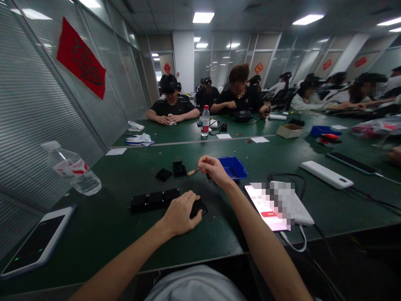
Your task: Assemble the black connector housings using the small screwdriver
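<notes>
My left hand curls over a black block on the table, thumb on its near side; much of the block is hidden under the fingers. It sits at the right end of a row of black square blocks. Farther off, my right hand is closed in a pinch, and a small thin piece with a brass-coloured, shiny end sticks out to its left. What kind of piece it is, I cannot make out. Beyond my left hand lie an open black housing and a flat black part.
A blue tray with small dark parts stands just behind my right hand. A lit phone, a white power bank and cables lie right. A tilted water bottle and another phone are left. Several people sit across the table.
</notes>
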Motion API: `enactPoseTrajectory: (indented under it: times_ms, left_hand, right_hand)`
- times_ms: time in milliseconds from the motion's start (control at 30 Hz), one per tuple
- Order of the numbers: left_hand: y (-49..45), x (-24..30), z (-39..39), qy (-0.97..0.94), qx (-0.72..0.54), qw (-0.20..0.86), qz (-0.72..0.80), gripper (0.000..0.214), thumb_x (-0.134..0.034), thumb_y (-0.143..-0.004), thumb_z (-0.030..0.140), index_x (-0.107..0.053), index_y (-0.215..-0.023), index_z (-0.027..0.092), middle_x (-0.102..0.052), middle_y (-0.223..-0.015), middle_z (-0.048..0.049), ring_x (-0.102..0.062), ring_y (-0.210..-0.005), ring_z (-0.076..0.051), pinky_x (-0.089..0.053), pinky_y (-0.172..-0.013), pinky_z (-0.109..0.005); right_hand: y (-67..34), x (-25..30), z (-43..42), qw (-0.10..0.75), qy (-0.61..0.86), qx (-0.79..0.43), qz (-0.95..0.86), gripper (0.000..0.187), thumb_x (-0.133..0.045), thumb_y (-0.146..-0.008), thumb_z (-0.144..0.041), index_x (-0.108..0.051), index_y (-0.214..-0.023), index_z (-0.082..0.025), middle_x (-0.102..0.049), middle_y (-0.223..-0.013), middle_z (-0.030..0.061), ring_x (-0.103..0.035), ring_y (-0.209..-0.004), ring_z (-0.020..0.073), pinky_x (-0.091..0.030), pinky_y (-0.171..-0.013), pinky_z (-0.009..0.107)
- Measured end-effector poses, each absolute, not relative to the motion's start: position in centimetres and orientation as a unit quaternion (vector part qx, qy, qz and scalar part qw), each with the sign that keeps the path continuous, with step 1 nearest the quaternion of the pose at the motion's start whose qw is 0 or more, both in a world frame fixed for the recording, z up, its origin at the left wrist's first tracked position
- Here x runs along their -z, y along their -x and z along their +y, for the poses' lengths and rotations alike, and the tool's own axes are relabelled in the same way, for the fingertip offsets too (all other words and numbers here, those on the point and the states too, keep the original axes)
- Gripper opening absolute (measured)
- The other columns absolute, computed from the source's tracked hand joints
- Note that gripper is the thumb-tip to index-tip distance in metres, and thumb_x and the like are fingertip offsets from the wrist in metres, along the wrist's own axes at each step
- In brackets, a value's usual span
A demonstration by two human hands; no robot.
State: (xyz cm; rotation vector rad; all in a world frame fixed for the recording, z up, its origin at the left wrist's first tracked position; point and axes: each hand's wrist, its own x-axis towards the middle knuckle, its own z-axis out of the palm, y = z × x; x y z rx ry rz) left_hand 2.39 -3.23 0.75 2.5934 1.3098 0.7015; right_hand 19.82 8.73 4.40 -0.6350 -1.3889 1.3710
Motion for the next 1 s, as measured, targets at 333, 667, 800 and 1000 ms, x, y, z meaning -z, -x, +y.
enactPoseTrajectory:
  times_ms: [333,667,800,1000]
  left_hand:
    - [-1.85,-0.48,-2.60,-0.873,-0.273,0.148,0.376,0.029,-0.061,-0.085,0.024,-0.057,-0.113,0.016,-0.066,-0.107,-0.0106,-0.067,-0.099,-0.027,-0.057,-0.087,-0.042]
    - [-1.74,-0.28,-2.42,-0.874,-0.263,0.196,0.359,0.042,-0.062,-0.088,0.023,-0.055,-0.129,0.020,-0.063,-0.119,-0.0097,-0.060,-0.110,-0.027,-0.051,-0.099,-0.044]
    - [-1.84,-0.38,-2.45,-0.883,-0.230,0.183,0.366,0.047,-0.062,-0.089,0.024,-0.053,-0.135,0.021,-0.062,-0.123,-0.0105,-0.058,-0.112,-0.029,-0.049,-0.102,-0.048]
    - [-1.93,-0.38,-2.64,-0.884,-0.215,0.164,0.382,0.048,-0.063,-0.091,0.029,-0.052,-0.137,0.023,-0.062,-0.125,-0.0092,-0.058,-0.114,-0.029,-0.048,-0.103,-0.050]
  right_hand:
    - [-19.54,-3.91,8.95,0.499,0.284,-0.552,-0.605,0.022,-0.078,-0.069,-0.033,-0.064,-0.076,-0.018,-0.055,-0.061,-0.0052,-0.043,-0.054,0.0088,-0.032,-0.055,0.024]
    - [-19.74,-4.58,8.72,0.535,0.283,-0.545,-0.580,0.022,-0.080,-0.068,-0.032,-0.065,-0.077,-0.018,-0.055,-0.061,-0.0055,-0.044,-0.052,0.0081,-0.033,-0.054,0.024]
    - [-19.71,-4.57,8.75,0.541,0.289,-0.540,-0.576,0.024,-0.080,-0.068,-0.033,-0.064,-0.077,-0.018,-0.055,-0.062,-0.0055,-0.044,-0.053,0.0081,-0.033,-0.053,0.024]
    - [-19.57,-4.53,8.65,0.537,0.290,-0.536,-0.583,0.022,-0.080,-0.068,-0.032,-0.065,-0.076,-0.018,-0.055,-0.061,-0.0052,-0.044,-0.053,0.0082,-0.034,-0.053,0.024]
